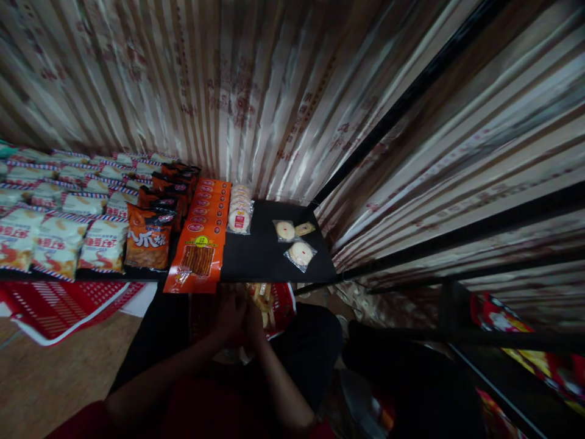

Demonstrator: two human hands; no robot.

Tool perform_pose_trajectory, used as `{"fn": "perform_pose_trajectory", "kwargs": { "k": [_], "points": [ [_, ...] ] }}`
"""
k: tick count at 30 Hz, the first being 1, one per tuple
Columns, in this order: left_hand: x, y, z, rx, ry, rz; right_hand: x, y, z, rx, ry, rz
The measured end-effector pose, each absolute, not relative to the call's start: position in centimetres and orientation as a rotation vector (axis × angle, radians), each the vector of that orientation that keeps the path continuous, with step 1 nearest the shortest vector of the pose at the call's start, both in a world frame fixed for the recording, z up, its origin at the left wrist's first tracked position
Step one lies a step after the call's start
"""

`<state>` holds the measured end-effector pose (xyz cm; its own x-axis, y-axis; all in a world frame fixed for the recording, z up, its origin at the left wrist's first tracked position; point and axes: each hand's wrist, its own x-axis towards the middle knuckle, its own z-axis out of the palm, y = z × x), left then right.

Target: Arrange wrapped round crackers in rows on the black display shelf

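My left hand and my right hand are close together over a red basket on my lap, below the shelf's front edge. Both look closed, with the fingers curled and mostly in shadow. What they hold, if anything, I cannot make out. Small yellowish snack packets lie in the basket beside my right hand. On the black shelf above are two clear packets of round white crackers, one behind the other. A small yellowish packet lies beside the rear one.
Along the shelf, leftward, stand a row of wrapped white crackers, overlapping orange packs, orange-black bags and rows of white bags. Another red basket sits lower left. A black frame bar slants before the striped curtain.
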<state>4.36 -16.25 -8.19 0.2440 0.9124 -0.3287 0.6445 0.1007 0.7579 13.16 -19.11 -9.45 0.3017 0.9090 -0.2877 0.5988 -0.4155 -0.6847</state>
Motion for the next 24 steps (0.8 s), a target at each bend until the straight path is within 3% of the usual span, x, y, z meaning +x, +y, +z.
{"fn": "perform_pose_trajectory", "kwargs": {
  "k": [9,24],
  "points": [
    [3.8,-16.6,-7.6,1.671,1.386,0.449,14.8,-19.5,-6.7,-2.273,-1.372,0.834],
    [3.6,-17.1,-4.9,1.77,1.363,0.508,19.8,-19.0,-0.2,-1.926,-1.622,1.185]
  ]
}}
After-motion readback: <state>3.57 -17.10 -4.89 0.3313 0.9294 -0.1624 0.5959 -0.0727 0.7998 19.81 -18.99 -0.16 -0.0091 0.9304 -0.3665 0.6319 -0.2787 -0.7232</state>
